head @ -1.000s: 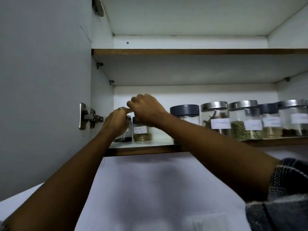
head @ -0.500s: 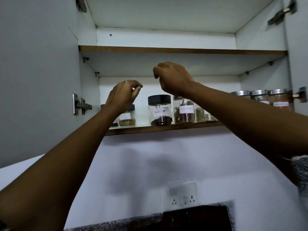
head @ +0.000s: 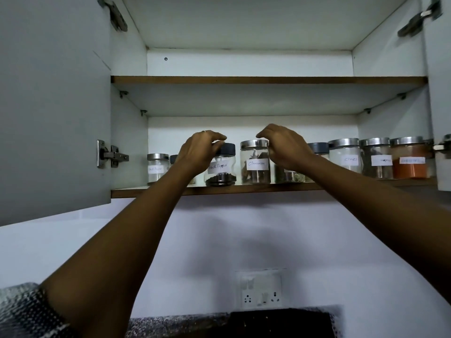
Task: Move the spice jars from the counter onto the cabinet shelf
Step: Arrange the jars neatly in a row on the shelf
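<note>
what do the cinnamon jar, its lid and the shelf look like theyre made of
Cinnamon jar: clear and glossy, contents visible through it, so glass or clear plastic. Its lid: silvery with a brushed sheen, probably metal. Shelf: brown matte front edge under a white top, apparently laminated board.

The lower cabinet shelf [head: 244, 189] carries a row of labelled spice jars, among them black pepper [head: 220, 170], cinnamon [head: 255, 164] and cloves [head: 346, 157].
</note>
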The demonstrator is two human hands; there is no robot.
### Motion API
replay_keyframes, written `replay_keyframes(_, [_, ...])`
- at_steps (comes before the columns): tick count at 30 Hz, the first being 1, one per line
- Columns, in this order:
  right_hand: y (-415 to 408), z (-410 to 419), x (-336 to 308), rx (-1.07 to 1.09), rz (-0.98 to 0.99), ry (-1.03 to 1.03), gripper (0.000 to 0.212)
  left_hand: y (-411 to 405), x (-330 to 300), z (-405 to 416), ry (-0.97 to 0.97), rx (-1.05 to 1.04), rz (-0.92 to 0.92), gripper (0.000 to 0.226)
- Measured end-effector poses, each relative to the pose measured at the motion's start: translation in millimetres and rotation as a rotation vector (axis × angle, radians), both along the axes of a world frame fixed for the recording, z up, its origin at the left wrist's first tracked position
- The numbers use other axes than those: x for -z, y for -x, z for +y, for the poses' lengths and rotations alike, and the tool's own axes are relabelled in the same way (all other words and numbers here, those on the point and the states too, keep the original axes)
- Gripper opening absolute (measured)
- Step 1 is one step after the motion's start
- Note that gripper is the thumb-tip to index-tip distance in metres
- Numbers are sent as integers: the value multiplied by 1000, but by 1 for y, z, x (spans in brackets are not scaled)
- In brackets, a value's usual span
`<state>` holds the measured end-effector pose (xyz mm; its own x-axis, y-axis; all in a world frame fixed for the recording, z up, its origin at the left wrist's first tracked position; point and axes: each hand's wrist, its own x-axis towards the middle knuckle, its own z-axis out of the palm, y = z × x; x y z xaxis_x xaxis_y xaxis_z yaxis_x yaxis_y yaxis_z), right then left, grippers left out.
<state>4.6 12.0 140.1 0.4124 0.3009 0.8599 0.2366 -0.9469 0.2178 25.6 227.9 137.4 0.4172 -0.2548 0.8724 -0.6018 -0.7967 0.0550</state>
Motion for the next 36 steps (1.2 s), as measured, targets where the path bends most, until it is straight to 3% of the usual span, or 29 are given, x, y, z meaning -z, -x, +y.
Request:
replay_keyframes(7, [-9,-2,8,-79,79,-52,61,-11,1,-4,-26,-94,60,34])
replay_keyframes(12, [-21,-2,10,-37,103,-23,45,-19,1,-7,-54,-113,41,27])
replay_keyframes(25, [-34,1,5,-56,133,-75,41,-23,-8,-8,20,-79,47,26])
replay_keyframes(33, [-43,5,-1,-59,131,-99,17,-32,-12,-7,87,4,53,23])
replay_keyframes(36, [-49,6,-2,-63,135,-99,17,-36,-13,-7,88,16,57,23])
